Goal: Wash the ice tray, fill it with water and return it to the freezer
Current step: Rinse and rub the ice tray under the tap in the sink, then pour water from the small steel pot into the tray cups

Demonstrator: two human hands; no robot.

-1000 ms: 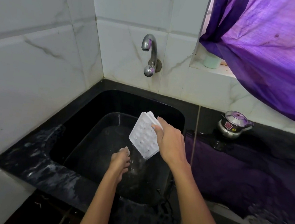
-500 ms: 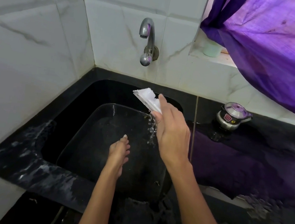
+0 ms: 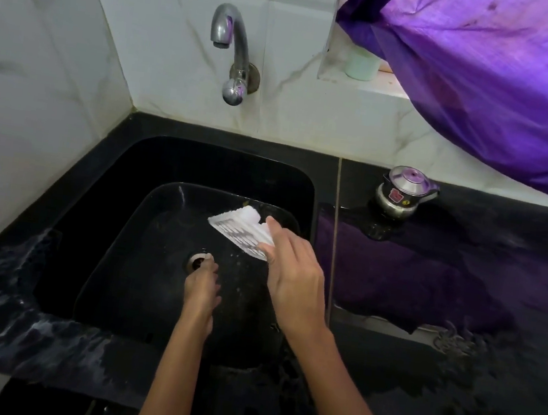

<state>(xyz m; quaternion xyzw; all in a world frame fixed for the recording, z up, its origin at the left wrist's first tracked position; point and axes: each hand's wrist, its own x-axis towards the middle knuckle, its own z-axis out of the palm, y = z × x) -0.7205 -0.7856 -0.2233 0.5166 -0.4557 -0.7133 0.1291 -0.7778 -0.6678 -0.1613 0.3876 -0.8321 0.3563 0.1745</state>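
Holding: our right hand (image 3: 295,279) grips the ice tray (image 3: 240,230) over the sink (image 3: 100,206); our left hand (image 3: 202,288), fingers loosely curled, holds nothing.

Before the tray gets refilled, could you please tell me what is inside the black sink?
Inside the black sink: the round drain, the left hand and water droplets. The left hand's fingers cover part of the drain.

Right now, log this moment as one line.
stage: washing | right hand: grips white ice tray, tilted over black sink | left hand: empty, near drain | tap: no water visible
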